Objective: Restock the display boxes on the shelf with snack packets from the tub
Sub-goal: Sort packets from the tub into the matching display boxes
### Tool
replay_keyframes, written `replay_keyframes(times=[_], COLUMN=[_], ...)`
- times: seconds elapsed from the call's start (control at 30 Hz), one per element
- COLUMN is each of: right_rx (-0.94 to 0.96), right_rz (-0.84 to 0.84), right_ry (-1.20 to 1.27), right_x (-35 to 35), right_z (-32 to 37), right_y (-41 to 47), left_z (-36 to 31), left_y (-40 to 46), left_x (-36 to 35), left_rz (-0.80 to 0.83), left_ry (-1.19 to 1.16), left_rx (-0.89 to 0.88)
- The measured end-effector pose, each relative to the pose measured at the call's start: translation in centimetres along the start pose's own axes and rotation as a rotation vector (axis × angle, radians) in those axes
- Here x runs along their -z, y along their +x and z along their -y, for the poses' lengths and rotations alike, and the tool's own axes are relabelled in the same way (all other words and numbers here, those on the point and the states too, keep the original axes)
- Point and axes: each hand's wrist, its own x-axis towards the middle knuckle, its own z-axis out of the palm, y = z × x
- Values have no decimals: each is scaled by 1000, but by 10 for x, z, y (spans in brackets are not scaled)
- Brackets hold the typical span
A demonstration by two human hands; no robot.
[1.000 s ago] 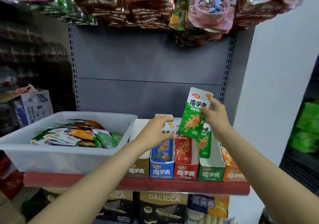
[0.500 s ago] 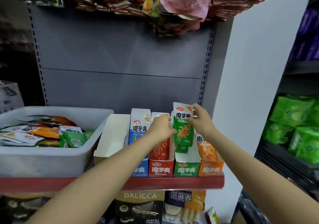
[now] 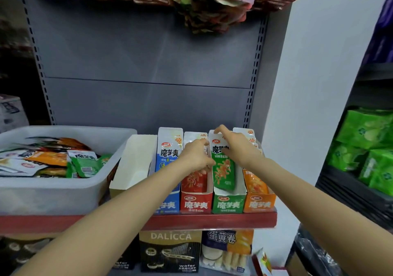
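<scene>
1. The green snack packet point(image 3: 223, 169), held high a second ago, has been lowered into the green display box point(image 3: 227, 204).
2. Its top is pinched by the right hand point(image 3: 238, 148).
3. Neighbouring red packets point(image 3: 196, 177) are held back by the left hand point(image 3: 196, 155); its grip cannot be told.
4. More packets wait in the tub point(image 3: 53, 193), far left of it.

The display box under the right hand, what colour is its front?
Green front with white characters, in the head view.

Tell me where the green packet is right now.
In the head view the green packet stands in the green display box, second from the right on the red shelf, with the right hand on its top.
</scene>
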Motion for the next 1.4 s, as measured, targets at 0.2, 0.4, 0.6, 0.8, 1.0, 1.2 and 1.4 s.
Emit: replay_keyframes(times=[0.2, 0.4, 0.6, 0.8, 1.0, 1.2, 1.4], right_rx=[-31, -163, -108, -62, 114, 264, 223], right_rz=[-77, -178, -114, -304, -177, -40, 300], right_ry=[-51, 204, -63, 108, 334, 450, 172], right_x=[13, 10, 5, 3, -8, -44, -88], right_z=[-3, -5, -4, 14, 92, 199, 282], right_y=[12, 18, 10, 5, 10, 36, 65], left_z=[2, 3, 5, 5, 46, 121, 180], left_y=[0, 0, -1, -17, -58, -95, -107], left_x=[0, 2, 2, 31, 101, 174, 233], left_rz=[10, 19, 1, -237, -569, -676, -374], left_ry=[-37, -50, -38, 14, 83, 320, 749], left_rx=[4, -2, -14, -175, -183, 27, 294])
